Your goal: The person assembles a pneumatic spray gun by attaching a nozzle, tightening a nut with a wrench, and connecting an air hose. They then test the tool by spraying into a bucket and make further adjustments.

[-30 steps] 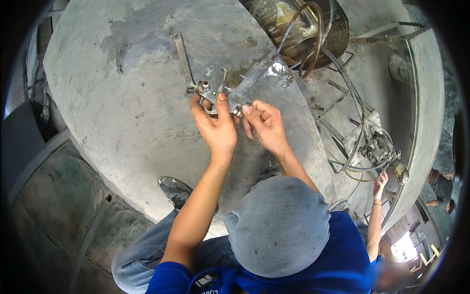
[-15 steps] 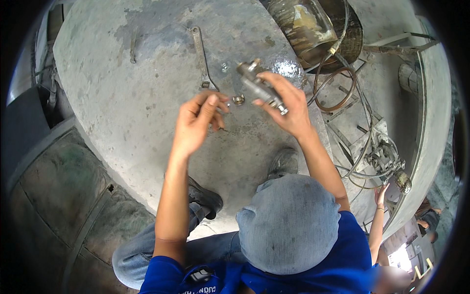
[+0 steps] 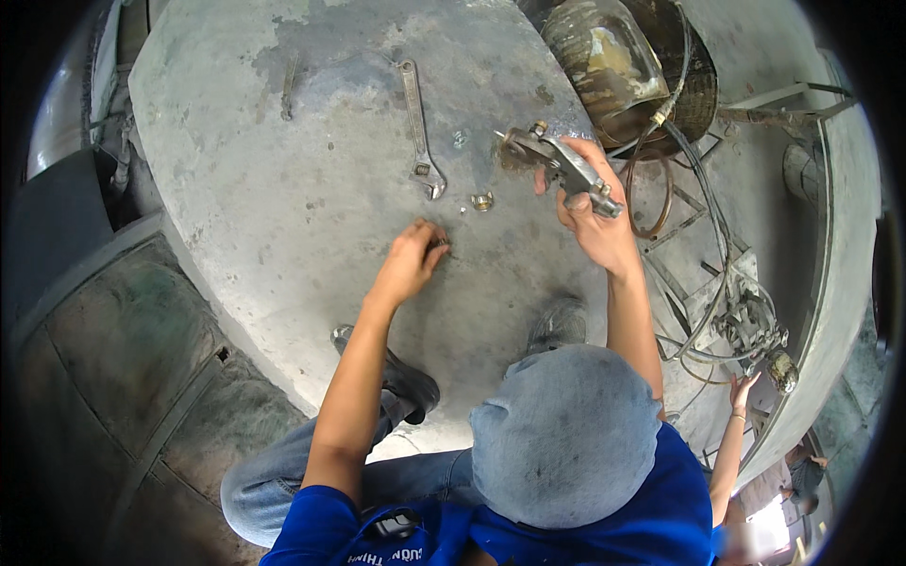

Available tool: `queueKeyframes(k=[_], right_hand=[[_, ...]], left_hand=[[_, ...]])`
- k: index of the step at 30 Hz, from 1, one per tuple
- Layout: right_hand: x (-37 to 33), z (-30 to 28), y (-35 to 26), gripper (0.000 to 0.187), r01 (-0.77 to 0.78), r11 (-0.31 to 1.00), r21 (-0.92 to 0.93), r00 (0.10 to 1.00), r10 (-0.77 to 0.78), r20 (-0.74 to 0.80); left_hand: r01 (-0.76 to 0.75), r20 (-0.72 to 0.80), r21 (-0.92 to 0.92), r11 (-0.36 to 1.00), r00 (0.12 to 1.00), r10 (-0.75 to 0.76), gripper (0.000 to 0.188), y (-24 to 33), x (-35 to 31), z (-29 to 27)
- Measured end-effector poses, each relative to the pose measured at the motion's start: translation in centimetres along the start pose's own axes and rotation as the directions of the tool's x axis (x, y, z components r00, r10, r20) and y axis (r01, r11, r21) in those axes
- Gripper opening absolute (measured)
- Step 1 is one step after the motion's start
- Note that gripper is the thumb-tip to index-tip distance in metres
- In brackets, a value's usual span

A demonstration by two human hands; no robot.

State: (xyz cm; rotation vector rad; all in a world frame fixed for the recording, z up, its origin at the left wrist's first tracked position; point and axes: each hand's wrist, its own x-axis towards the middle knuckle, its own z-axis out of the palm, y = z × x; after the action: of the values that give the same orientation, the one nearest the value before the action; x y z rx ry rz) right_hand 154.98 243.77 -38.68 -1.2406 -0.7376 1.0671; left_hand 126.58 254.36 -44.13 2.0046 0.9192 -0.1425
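Note:
In my right hand (image 3: 602,243) is a metal spray gun (image 3: 562,168), raised above the grey floor with a thin tip sticking out of its front. My left hand (image 3: 408,264) is low over the floor, fingertips pinched together. Whatever they hold is too small and hidden to name. Just beyond that hand lie a small metal ring-shaped fitting (image 3: 482,201) and a tiny bright piece (image 3: 462,210). An adjustable wrench (image 3: 415,123) rests farther off, its jaw toward me. Beside it is a small clear-looking piece (image 3: 460,140).
A thin rod-like tool (image 3: 288,90) lies at the far left. A stained drum (image 3: 696,94) stands at the far right. Hoses (image 3: 713,203) run down to a metal pump-like unit (image 3: 746,330). Another person's hand (image 3: 743,391) reaches toward it. My shoes (image 3: 411,379) are on the near floor.
My left hand has gone down to the floor, its loose fingers now pinched. My right hand has turned the spray gun and moved it rightward. The whole view has shifted slightly.

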Motion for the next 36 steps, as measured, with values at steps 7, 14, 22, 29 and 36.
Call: queueKeyframes(k=[7, 14, 22, 29, 36], right_hand=[[-1.1, 0.1, 0.6, 0.06, -0.145, 0.964, 0.225, 0.989, 0.147, 0.009], [-1.8, 0.3, 0.7, 0.077, -0.195, 0.959, 0.203, 0.979, 0.179, 0.094], [-2.0, -0.6, 1.3, 0.063, -0.14, 0.911, 0.389, 0.976, 0.061, 0.209], [-2.3, -0.1, 0.5, 0.061, -0.16, 0.907, 0.39, 0.976, 0.085, 0.202], [-2.1, -0.1, 0.0, 0.064, -0.181, 0.925, 0.334, 0.978, 0.132, 0.164]], left_hand=[[-0.173, -0.275, -0.69, 0.703, 0.961, -0.034, 0.016, 7.6, 2.6, -6.5], [-0.114, -0.27, -0.548, 0.829, 0.962, -0.046, 0.025, 12.7, 3.1, -8.9], [-0.208, -0.298, -0.57, 0.795, 0.954, 0.036, 0.021, 13.4, 3.3, -8.9], [-0.314, -0.299, -0.605, 0.732, 0.941, 0.157, 0.017, 13.7, 3.7, -8.3], [-0.249, -0.292, -0.653, 0.715, 0.954, 0.065, 0.023, 14.1, 3.2, -8.4]])
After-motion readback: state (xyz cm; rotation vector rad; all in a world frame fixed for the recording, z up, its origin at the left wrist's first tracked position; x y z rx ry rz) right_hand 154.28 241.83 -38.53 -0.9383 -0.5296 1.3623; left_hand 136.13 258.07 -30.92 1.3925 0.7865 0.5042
